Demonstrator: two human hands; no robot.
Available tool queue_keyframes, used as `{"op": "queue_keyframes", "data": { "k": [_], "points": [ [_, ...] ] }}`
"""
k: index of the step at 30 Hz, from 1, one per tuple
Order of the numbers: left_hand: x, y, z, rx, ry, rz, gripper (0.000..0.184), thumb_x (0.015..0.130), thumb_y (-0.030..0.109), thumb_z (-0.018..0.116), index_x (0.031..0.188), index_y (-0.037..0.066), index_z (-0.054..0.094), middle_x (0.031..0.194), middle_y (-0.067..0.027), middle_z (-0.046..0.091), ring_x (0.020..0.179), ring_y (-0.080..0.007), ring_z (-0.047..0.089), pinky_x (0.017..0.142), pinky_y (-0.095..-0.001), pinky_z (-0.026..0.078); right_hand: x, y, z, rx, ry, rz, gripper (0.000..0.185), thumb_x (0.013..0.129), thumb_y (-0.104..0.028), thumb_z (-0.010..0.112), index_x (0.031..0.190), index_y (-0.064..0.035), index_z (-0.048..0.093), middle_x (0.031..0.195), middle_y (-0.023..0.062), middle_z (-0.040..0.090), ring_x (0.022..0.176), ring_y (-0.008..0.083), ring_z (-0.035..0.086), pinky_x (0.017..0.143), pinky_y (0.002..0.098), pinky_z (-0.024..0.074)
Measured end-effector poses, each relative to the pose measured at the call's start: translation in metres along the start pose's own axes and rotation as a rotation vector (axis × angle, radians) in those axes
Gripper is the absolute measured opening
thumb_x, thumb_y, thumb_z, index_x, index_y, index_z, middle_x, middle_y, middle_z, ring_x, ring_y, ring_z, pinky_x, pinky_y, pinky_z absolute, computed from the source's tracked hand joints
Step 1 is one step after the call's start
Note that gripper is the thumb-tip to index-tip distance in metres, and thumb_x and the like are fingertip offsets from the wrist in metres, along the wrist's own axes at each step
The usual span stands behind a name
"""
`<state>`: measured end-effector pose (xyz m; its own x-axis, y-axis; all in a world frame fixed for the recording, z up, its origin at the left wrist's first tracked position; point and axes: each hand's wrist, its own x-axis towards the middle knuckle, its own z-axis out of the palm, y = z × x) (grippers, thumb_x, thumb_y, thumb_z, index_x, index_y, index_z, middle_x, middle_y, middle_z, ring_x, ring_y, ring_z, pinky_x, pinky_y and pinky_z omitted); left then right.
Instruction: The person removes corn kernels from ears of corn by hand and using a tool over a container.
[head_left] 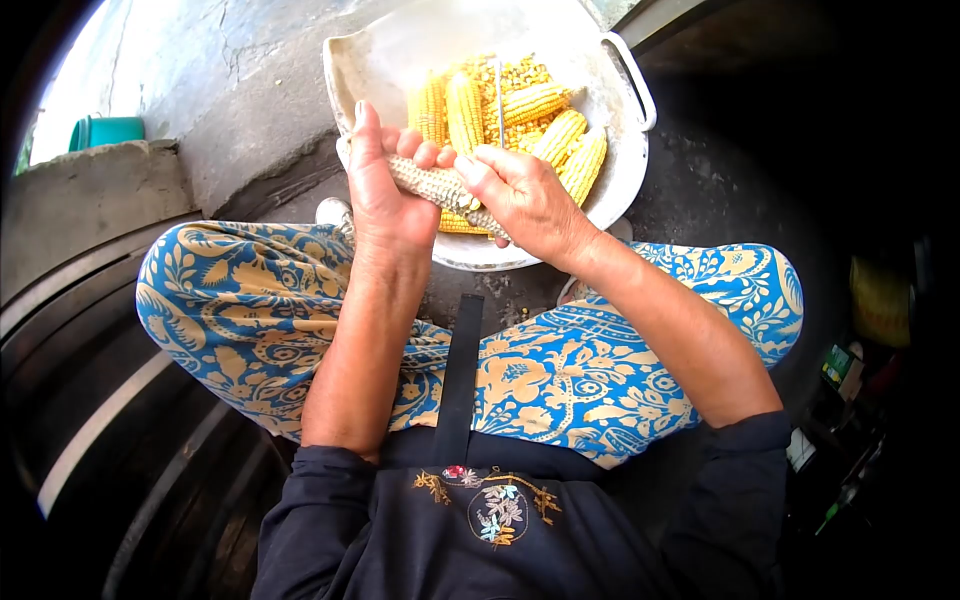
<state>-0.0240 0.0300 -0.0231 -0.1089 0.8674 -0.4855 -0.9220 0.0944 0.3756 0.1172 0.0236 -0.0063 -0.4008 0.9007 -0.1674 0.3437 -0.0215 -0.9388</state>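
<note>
A mostly bare corn cob [428,183] lies slantwise over the near part of a white basin [625,165]. My left hand [385,190] holds its left end, palm up, with the fingertips curled over it and the thumb pointing away. At the cob's right end, my right hand [525,195] is closed on it, where a few kernels remain. In the basin are several yellow corn cobs [465,112] with their kernels on and many loose kernels [525,73]. A thin metal rod [499,95] stands out among them.
Patterned blue and cream trousers [560,370] cover the bent legs on both sides below the basin. A green container [106,132] is behind a low concrete ledge [100,195] at the upper left. Dark ground surrounds the basin at right.
</note>
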Motion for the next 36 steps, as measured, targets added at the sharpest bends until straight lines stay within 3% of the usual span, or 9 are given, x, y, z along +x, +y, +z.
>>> {"op": "queue_keyframes", "data": {
  "k": [1,4,11,19,21,22,26,33,36],
  "points": [
    [0.000,0.000,-0.001,0.000,-0.001,-0.003,0.041,0.091,0.040,0.053,0.064,0.015,0.034,0.056,0.0005,0.031,0.050,-0.0153,0.035,0.053,-0.0347,0.038,0.001,0.002,0.001,-0.001,0.002,0.001,0.031,0.091,-0.031,0.048,0.087,-0.0031,0.061,0.065,0.0161,0.060,0.055,0.0289,0.061,0.053,0.0395,0.0495],
    [-0.002,-0.001,0.000,0.031,0.042,0.001,0.042,0.090,0.040,0.055,0.064,0.016,0.033,0.055,0.0010,0.030,0.049,-0.0138,0.034,0.049,-0.0316,0.036,-0.001,0.002,0.000,0.347,-0.115,0.181,0.033,0.093,-0.027,0.045,0.092,0.0010,0.062,0.062,0.0064,0.059,0.045,0.0111,0.054,0.037,0.0242,0.0425],
    [-0.008,0.000,0.002,0.049,0.059,-0.032,0.043,0.090,0.039,0.055,0.062,0.016,0.032,0.054,0.0022,0.030,0.047,-0.0118,0.033,0.048,-0.0291,0.034,-0.004,0.000,-0.004,0.509,-0.249,0.306,0.033,0.095,-0.026,0.039,0.097,-0.0003,0.060,0.064,0.0076,0.059,0.043,0.0125,0.054,0.037,0.0247,0.0437],
    [0.001,0.012,-0.001,-0.121,-0.314,-0.127,0.045,0.090,0.038,0.056,0.058,0.014,0.036,0.054,0.0041,0.032,0.048,-0.0091,0.030,0.051,-0.0254,0.031,-0.002,0.002,-0.004,0.735,-0.341,0.266,0.034,0.097,-0.031,0.041,0.102,-0.0029,0.059,0.075,0.0051,0.062,0.058,0.0078,0.058,0.048,0.0195,0.0457],
    [0.004,0.016,0.000,-0.296,-0.420,-0.204,0.045,0.090,0.039,0.055,0.058,0.014,0.037,0.054,0.0041,0.032,0.048,-0.0091,0.031,0.052,-0.0252,0.030,0.009,0.010,0.001,0.527,-0.228,0.172,0.035,0.096,-0.030,0.047,0.086,-0.0006,0.063,0.070,0.0035,0.062,0.062,0.0070,0.055,0.054,0.0229,0.0448],
    [0.000,0.017,0.004,-0.226,-0.313,-0.153,0.045,0.090,0.040,0.055,0.058,0.014,0.037,0.055,0.0039,0.031,0.048,-0.0093,0.030,0.052,-0.0254,0.030,0.011,0.007,-0.003,0.302,-0.159,0.159,0.033,0.093,-0.028,0.051,0.080,-0.0012,0.064,0.067,0.0025,0.060,0.063,0.0051,0.052,0.057,0.0245,0.0439],
    [0.007,0.019,-0.005,-0.062,0.022,0.035,0.041,0.089,0.039,0.058,0.063,0.013,0.040,0.056,0.0020,0.036,0.051,-0.0119,0.035,0.057,-0.0306,0.037,0.017,0.009,-0.015,-0.176,0.103,0.042,0.029,0.075,-0.033,0.064,0.083,-0.0057,0.068,0.081,0.0153,0.066,0.081,0.0289,0.064,0.077,0.0361,0.0491],
    [0.013,0.015,-0.006,0.072,0.152,0.148,0.037,0.088,0.037,0.059,0.068,0.012,0.041,0.059,-0.0007,0.039,0.053,-0.0147,0.039,0.060,-0.0342,0.042,0.008,-0.007,-0.013,-0.543,0.113,-0.310,0.040,0.070,-0.043,0.070,0.082,-0.0065,0.062,0.084,0.0136,0.062,0.082,0.0298,0.061,0.076,0.0387,0.0482],
    [0.014,0.012,-0.011,0.094,0.109,0.105,0.038,0.087,0.040,0.060,0.070,0.013,0.039,0.064,-0.0009,0.043,0.056,-0.0142,0.041,0.057,-0.0327,0.042,0.007,-0.008,-0.010,-0.583,0.051,-0.433,0.025,0.078,-0.030,0.065,0.083,-0.0062,0.059,0.081,0.0104,0.061,0.077,0.0283,0.061,0.071,0.0384,0.0493]
  ]
}}
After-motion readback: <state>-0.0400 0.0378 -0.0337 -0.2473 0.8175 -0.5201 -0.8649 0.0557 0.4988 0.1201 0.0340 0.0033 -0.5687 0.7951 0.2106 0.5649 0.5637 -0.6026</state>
